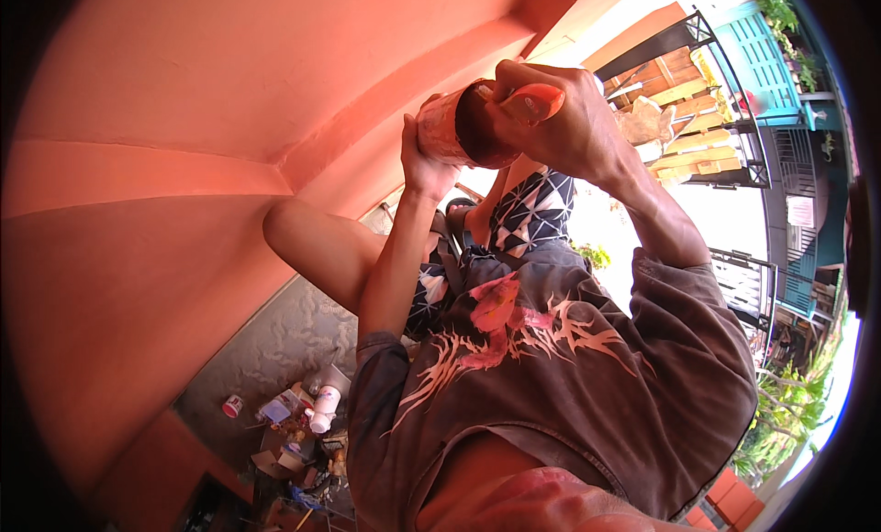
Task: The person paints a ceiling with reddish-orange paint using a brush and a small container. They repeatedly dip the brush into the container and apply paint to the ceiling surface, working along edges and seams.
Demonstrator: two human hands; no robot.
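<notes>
My left hand [424, 160] is wrapped round the side of an orange-smeared can [442, 128], which is tilted with its dark opening toward the right. At that opening is my right hand [574, 119], its fingers closed round an orange handle [537, 103] with a rounded, glossy end. The fingers and the can's rim hide the other end of the handle, so what kind of tool it is does not show. Both hands are up in front of my bent knees, close to the orange wall [367, 64].
Along my left runs the orange wall, with a ledge. On the grey floor [266, 339] lie a small red-and-white tub [233, 405], a white container [324, 409] and cluttered boxes [275, 463]. Beyond my right arm are a black metal gate [734, 119] and stacked wooden pieces [688, 110].
</notes>
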